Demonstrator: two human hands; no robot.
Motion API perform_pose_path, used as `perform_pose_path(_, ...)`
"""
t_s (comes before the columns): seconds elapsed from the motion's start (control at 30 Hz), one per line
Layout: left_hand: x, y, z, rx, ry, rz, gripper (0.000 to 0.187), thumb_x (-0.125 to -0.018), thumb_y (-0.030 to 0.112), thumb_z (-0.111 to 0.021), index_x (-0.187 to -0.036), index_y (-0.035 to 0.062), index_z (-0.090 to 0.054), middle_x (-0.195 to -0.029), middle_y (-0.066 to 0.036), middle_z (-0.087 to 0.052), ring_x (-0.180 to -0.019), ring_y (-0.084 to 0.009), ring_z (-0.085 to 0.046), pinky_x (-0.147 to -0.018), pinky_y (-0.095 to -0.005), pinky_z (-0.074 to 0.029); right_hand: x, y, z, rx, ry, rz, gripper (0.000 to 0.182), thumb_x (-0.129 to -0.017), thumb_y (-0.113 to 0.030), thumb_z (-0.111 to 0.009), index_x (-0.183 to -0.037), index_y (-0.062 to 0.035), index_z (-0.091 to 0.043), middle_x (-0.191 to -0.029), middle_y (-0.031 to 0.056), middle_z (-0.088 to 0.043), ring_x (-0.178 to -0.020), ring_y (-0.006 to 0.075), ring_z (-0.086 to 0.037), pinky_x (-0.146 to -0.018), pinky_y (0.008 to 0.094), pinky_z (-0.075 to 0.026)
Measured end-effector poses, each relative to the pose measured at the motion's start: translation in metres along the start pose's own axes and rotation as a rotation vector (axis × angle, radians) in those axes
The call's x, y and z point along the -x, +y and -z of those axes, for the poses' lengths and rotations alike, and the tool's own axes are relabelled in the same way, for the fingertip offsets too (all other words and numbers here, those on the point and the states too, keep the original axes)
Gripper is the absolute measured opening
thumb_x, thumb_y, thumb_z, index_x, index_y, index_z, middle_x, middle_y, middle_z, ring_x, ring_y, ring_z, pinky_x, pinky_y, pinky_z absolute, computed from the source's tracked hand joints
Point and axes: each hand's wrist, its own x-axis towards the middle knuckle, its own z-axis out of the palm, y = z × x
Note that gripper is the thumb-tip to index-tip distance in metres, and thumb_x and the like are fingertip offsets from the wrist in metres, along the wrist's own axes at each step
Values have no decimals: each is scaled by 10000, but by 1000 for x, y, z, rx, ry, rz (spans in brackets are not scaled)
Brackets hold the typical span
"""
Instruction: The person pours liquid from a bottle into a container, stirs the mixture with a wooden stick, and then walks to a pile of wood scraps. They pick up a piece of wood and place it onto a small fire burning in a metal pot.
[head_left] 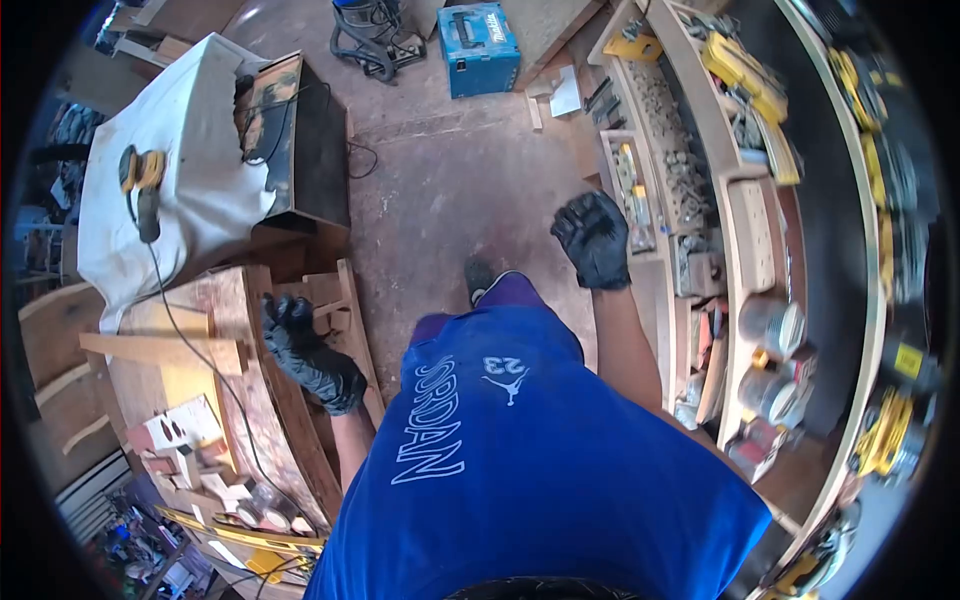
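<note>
Closest in, the person's blue shirt (520, 470) is filling the lower view. The left hand (305, 350), in a black glove, is hanging with fingers loosely curled and grasping nothing, just beside the edge of the wooden workbench (240, 330), where the nearest things are short timber offcuts (330, 300). Those offcuts are looking stiff, light and rough-sawn, likely best taken across their narrow sides; they are lying just ahead of the left fingertips, not touching them. The right hand (595, 238), also gloved, is spreading open and empty near the front rail of the tool shelf (665, 300). Farther off, an orbital sander (143, 180) is resting on a white cloth (190, 170), and a blue tool case (480, 48) is standing on the floor.
</note>
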Motion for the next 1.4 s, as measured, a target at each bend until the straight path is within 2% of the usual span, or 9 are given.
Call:
perform_pose_path(0.23,-123,-57,-46,-211,96,-192,507,-1105,334,-461,-1491,12,-523,-1365,-128,-650,-1259,-252,-618,-1074,-402,-489,-218,9,-2,195,-53,-152,227,-1064,-242,-573,-1121,-63,-701,-1051,128,-728,-902,247,-674,-825,405,-547)
perform_pose_path(0.3,-159,-73,-70,-238,257,0,548,-1099,389,-454,-1500,21,-518,-1417,-142,-625,-1277,-269,-610,-1077,-423,-490,-266,27,-4,228,-51,-139,232,-1064,-244,-571,-1121,-62,-703,-1062,126,-732,-889,249,-681,-809,406,-550)
perform_pose_path(0.43,-252,-141,-94,-303,143,-152,643,-1078,501,-440,-1501,23,-515,-1484,-164,-570,-1294,-308,-594,-1105,-451,-468,-372,41,-12,276,-20,-133,303,-1059,-277,-554,-1132,-31,-716,-1069,124,-744,-848,252,-684,-789,415,-553)
perform_pose_path(0.67,-466,-123,-226,-125,179,-163,539,-1098,357,-478,-1502,1,-508,-1372,-142,-634,-1231,-263,-615,-1077,-418,-476,-557,0,-55,434,-127,8,335,-1039,-257,-575,-1228,-19,-716,-1228,112,-745,-1038,225,-708,-899,413,-575)
perform_pose_path(0.73,-514,-115,-255,-62,166,-181,515,-1088,309,-506,-1494,-8,-514,-1328,-129,-660,-1196,-238,-624,-1062,-395,-474,-587,11,-137,1216,-6,302,374,-996,-224,-646,-1309,-24,-691,-1283,133,-726,-1173,237,-676,-1049,433,-517)
perform_pose_path(0.77,-537,-118,-264,-65,130,-184,517,-1085,300,-488,-1497,-12,-506,-1371,-134,-639,-1225,-245,-616,-1081,-402,-471,-605,6,-159,1877,-226,553,561,-900,-308,-755,-1422,-125,-659,-1456,191,-612,-1372,302,-545,-1198,479,-369)
perform_pose_path(0.83,-577,-130,-289,-113,97,-204,530,-1079,305,-457,-1495,-20,-507,-1403,-134,-624,-1237,-247,-614,-1097,-389,-462,-640,16,-198,2232,-306,729,743,-794,-430,-822,-1492,-282,-615,-1626,228,-411,-1511,406,-344,-1247,582,-229)
perform_pose_path(1.03,-671,-177,-350,-16,132,-160,526,-1056,299,-543,-1489,1,-527,-1260,-90,-680,-1108,-211,-631,-1050,-379,-470,-791,56,-227,2382,-526,674,864,-738,-513,-848,-1538,-400,-543,-1712,262,-201,-1562,529,-143,-1215,730,-78)
perform_pose_path(1.4,-826,-199,-428,-4,402,-270,587,-1041,318,-557,-1525,-4,-478,-1332,-120,-633,-1186,-222,-607,-1085,-386,-464,-1062,120,-309,2308,-1031,771,763,-784,-502,-820,-1502,-424,-573,-1716,219,-215,-1570,476,-175,-1216,709,-92)
